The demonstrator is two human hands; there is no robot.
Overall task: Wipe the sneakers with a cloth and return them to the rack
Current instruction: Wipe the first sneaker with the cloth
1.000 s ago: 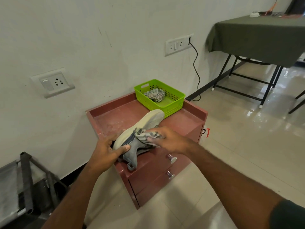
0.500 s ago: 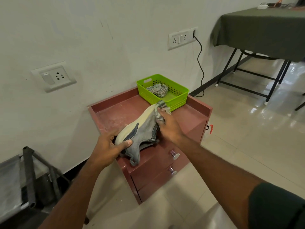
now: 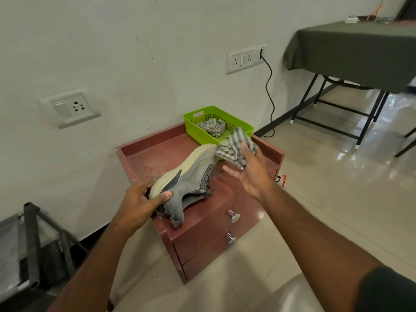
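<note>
A basket (image 3: 193, 129) sits at the back right of the cabinet (image 3: 202, 235) top, a crumpled cloth (image 3: 211, 127) in it. The sneaker (image 3: 191, 176) lies before the basket, over the cabinet's front. A rack (image 3: 31, 244) stands left of the cabinet, a draped counter (image 3: 351, 48) far right.

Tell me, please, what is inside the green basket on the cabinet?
The green basket holds one crumpled striped cloth. Its near right corner is covered by the second striped cloth in the right hand, so anything there cannot be seen.
</note>
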